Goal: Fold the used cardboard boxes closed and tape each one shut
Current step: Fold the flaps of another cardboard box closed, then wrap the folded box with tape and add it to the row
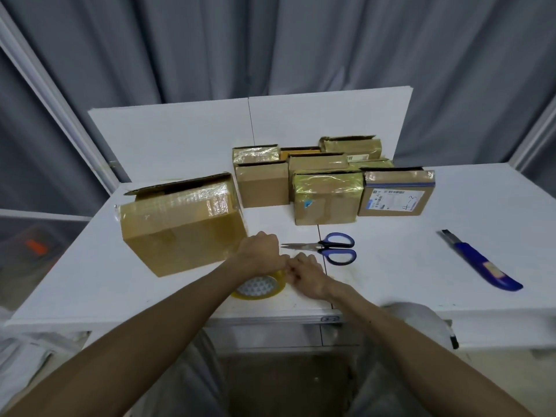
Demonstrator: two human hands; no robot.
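Note:
A roll of clear yellowish tape (261,288) lies on the white table (90,278) near its front edge. My left hand (261,251) grips the roll from above, fingers curled over its far rim. My right hand (305,273) pinches at the roll's right edge, touching the left hand. A large cardboard box (180,227) stands just left of my hands, its top flaps slightly ajar and old tape on its side. Several smaller cardboard boxes (326,197) stand grouped at the back of the table.
Blue-handled scissors (331,249) lie shut just right of my hands. A blue utility knife (481,261) lies further right. A white board (180,139) stands behind the boxes, with grey curtains beyond it.

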